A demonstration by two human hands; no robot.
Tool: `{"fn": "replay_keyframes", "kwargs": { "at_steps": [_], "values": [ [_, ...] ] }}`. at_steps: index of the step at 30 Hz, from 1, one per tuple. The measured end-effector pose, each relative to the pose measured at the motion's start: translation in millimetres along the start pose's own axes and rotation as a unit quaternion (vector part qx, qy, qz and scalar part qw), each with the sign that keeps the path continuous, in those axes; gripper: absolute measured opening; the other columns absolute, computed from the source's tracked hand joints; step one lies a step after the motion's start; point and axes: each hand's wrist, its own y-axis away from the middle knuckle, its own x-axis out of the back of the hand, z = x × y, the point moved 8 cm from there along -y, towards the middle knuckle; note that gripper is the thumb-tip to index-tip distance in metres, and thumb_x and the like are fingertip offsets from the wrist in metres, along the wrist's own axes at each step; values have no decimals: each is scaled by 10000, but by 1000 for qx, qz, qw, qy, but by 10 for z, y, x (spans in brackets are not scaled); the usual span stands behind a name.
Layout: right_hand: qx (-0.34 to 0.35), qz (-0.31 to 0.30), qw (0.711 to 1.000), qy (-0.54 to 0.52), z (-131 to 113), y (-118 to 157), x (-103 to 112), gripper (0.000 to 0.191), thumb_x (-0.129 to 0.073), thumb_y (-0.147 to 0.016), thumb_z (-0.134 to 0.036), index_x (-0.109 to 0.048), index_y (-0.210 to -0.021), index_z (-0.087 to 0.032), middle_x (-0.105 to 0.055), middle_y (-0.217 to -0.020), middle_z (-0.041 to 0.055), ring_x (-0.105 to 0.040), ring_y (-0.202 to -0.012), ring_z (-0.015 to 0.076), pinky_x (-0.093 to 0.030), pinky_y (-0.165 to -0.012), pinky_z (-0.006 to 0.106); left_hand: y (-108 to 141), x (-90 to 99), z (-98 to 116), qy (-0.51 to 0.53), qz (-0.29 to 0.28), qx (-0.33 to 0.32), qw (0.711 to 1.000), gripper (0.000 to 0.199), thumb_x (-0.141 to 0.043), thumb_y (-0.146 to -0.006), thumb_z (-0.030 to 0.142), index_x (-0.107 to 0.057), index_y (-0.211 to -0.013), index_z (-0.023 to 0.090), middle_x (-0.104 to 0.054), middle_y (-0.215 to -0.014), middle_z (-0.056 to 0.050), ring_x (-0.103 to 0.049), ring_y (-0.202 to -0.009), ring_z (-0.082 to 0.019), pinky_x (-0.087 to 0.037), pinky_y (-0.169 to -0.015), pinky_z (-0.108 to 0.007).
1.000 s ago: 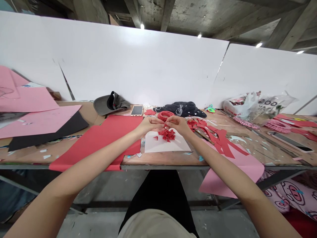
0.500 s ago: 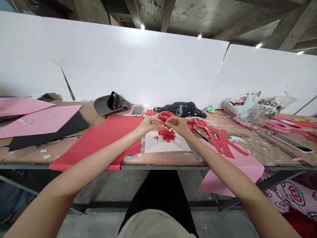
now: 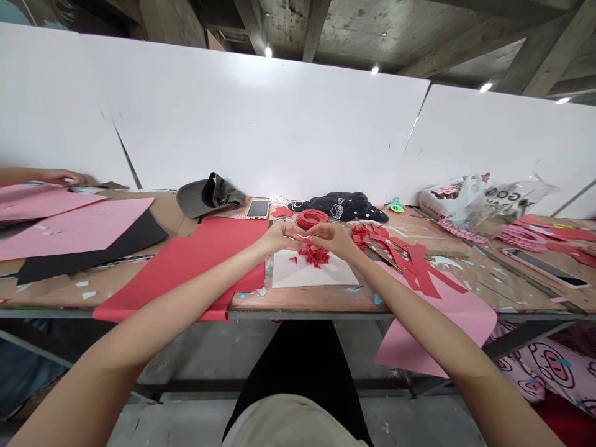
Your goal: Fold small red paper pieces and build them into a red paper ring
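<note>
My left hand (image 3: 283, 236) and my right hand (image 3: 329, 237) meet fingertip to fingertip above a white sheet (image 3: 321, 278). Both are closed in a pinch on a small red paper piece, mostly covered by the fingers. Just below them a pile of folded red paper pieces (image 3: 315, 257) lies on the sheet, with one loose piece (image 3: 293, 259) to its left. Behind my hands is a ring of red folded paper (image 3: 311, 218). Red paper strips (image 3: 421, 270) lie right of the sheet, over pink paper (image 3: 459, 316) that hangs past the table edge.
Large red paper (image 3: 186, 267) covers the table to the left. A grey cap (image 3: 209, 195), a phone (image 3: 257, 208) and dark cloth (image 3: 347, 205) stand along the white wall. Plastic bags (image 3: 459, 198) and another phone (image 3: 544, 267) are at right. Another person's hand (image 3: 67, 177) rests far left.
Another person's hand and forearm have come into view at the far left. My hands have shifted slightly, fingertips still together over the pile.
</note>
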Motion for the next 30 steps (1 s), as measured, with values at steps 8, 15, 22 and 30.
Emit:
{"fn": "replay_keyframes", "kwargs": {
  "at_steps": [8,15,22,30],
  "values": [
    [20,-23,1000,-7,-76,12,-24,135,-665,-787,-291,-692,-857,-178,-683,-855,46,-686,-701,172,-547,-664,307,3,36,-24,32,22,12,999,384,-836,-563,148,-720,-929,126,-748,-868,-88,-709,-808,-190,-556,-764,-298],
    [18,6,996,-84,-133,3,17,198,-717,-766,-371,-689,-828,-185,-659,-761,26,-693,-682,181,-571,-694,342,21,11,37,45,18,-26,998,355,-867,-587,297,-728,-874,142,-756,-854,-85,-724,-830,-229,-564,-843,-367],
    [18,20,993,-113,-130,4,53,209,-756,-735,-372,-714,-824,-187,-678,-755,26,-682,-671,167,-567,-703,342,68,-7,201,22,45,-122,991,265,-855,-600,294,-737,-779,139,-755,-835,-77,-723,-801,-224,-578,-796,-351],
    [24,12,995,-96,-93,0,60,203,-737,-755,-369,-705,-822,-179,-667,-702,21,-679,-670,170,-568,-690,340,51,-43,138,46,-3,-61,997,265,-817,-678,352,-741,-823,144,-753,-874,-86,-725,-849,-219,-570,-873,-370]
  ]
}}
